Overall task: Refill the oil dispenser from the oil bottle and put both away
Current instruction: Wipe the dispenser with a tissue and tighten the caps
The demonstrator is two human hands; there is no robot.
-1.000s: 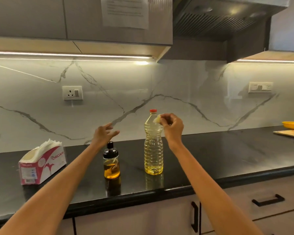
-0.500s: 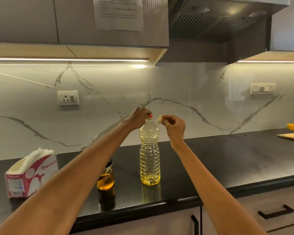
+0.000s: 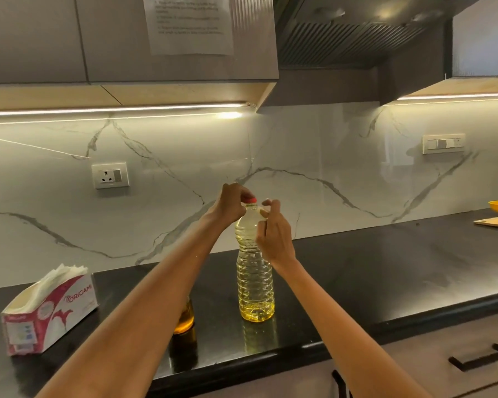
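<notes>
Left hand (image 3: 231, 203) fingers are being curled round the red cap (image 3: 249, 199) of the oil bottle (image 3: 254, 271). Right hand (image 3: 273, 231) fingers are being pinched on a small pale scrap beside the bottle neck; whether the bottle is also being gripped cannot be told. Bottle is standing upright near the surface (image 3: 385, 268) front edge, mid-span. Oil dispenser (image 3: 186, 318) is sitting just left of it, mostly hidden by the left forearm.

Risk: the body is not being clearly steadied, so the tall bottle is likely being exposed to tipping under cap torque.

Versus 0.5 s ago: the left hand is now being closed over the cap; the right hand is being held lower, against the neck.
</notes>
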